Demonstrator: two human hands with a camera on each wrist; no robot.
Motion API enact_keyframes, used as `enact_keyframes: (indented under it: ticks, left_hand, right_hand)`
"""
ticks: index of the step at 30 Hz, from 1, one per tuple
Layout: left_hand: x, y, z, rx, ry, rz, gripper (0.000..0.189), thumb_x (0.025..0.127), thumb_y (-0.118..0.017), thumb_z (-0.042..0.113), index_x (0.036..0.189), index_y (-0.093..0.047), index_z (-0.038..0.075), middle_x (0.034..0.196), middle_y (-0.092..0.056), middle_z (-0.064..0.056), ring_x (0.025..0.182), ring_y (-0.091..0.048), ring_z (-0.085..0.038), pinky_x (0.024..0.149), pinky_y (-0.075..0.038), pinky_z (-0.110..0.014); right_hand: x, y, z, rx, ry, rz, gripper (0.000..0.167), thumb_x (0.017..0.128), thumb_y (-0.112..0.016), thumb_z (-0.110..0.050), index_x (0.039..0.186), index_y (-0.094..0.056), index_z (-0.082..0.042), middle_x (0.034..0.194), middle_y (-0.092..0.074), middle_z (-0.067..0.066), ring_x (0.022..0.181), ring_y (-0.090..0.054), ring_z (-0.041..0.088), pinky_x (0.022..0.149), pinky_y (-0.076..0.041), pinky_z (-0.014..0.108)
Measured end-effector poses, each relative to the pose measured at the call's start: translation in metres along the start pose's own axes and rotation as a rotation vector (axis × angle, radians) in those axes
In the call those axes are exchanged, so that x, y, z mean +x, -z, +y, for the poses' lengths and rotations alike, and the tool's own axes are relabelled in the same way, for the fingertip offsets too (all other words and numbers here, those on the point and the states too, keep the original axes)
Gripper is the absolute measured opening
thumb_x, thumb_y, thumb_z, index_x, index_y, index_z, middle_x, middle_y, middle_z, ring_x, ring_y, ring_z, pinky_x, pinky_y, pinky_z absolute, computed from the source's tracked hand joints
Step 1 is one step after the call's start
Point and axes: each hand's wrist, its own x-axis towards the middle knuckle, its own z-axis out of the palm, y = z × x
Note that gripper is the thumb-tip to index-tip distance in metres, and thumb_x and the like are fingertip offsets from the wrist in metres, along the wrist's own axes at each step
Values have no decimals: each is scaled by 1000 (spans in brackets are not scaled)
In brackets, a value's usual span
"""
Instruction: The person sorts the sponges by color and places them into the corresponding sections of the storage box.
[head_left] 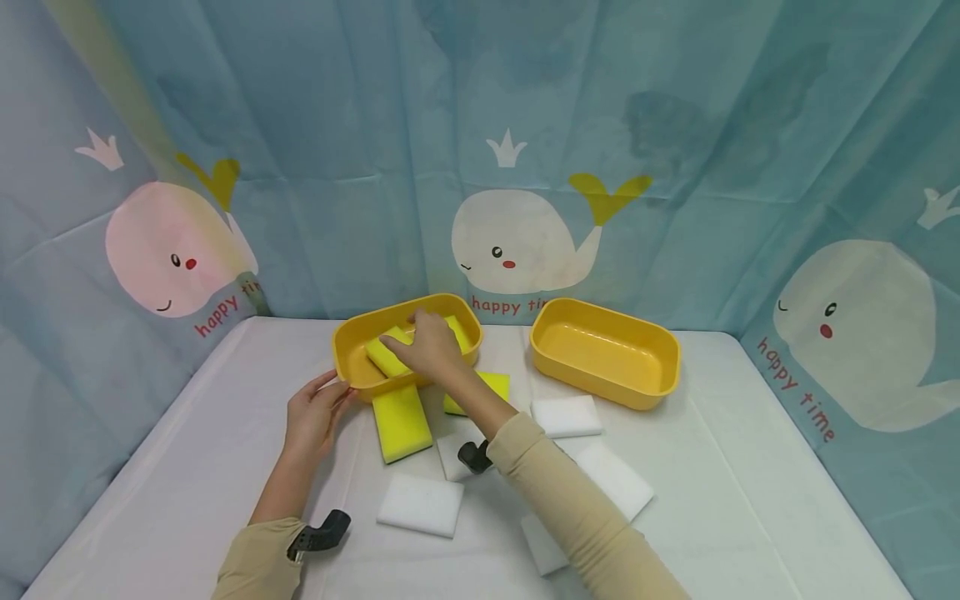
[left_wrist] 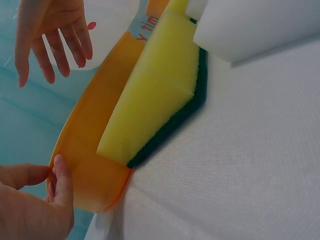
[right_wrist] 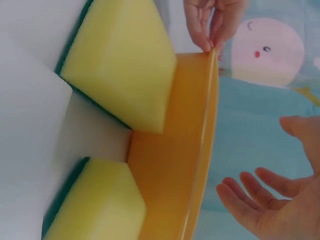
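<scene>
My left hand (head_left: 317,417) pinches the rim of the left yellow tub (head_left: 375,388) at its near left corner, thumb and fingers on either side in the left wrist view. Over that tub hovers my right hand (head_left: 435,346), fingers spread and loosely bent, with nothing held in the right wrist view. Inside lie a yellow sponge (head_left: 384,358) and, partly behind the right hand, another yellow sponge (head_left: 459,335). Against the tub's front, a yellow sponge with a green scouring side (left_wrist: 155,95) rests on the table. A further yellow sponge (head_left: 491,386) is partly covered by the right forearm.
An identical yellow tub (head_left: 600,367) stands at the right with its bare bottom showing. Several white sponge blocks lie about the table, including one in front (head_left: 422,504) and one near the right tub (head_left: 567,416). A whale-print curtain (head_left: 360,208) hangs behind the table.
</scene>
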Motion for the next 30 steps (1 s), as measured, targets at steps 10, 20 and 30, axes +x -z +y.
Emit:
enact_keyframes:
  ticks: [10,20,30]
  left_hand:
    - [1,0,-1,5,-4,6,61,110,-54,12,166,-31,7,150,-47,-19,108,-68,-6,103,-53,-21]
    - [1,0,-1,-5,-4,4,61,110,-54,11,166,-31,7,148,-47,-18,100,-69,-2,102,-54,-20]
    - [1,0,0,-12,-11,-5,61,110,-54,10,166,-31,6,145,-48,-18,102,-70,-3,101,-54,-19]
  right_hand:
    - [-9,6,7,25,29,-17,53,103,-67,-45,140,-61,-8,129,-68,10,115,-65,23,97,-60,33]
    - [-19,10,17,27,81,-28,51,105,-64,-44,139,-62,-6,127,-68,12,110,-64,23,93,-59,32]
    - [-30,13,29,24,126,-34,53,106,-62,-44,140,-62,-4,129,-69,12,113,-66,24,95,-59,36]
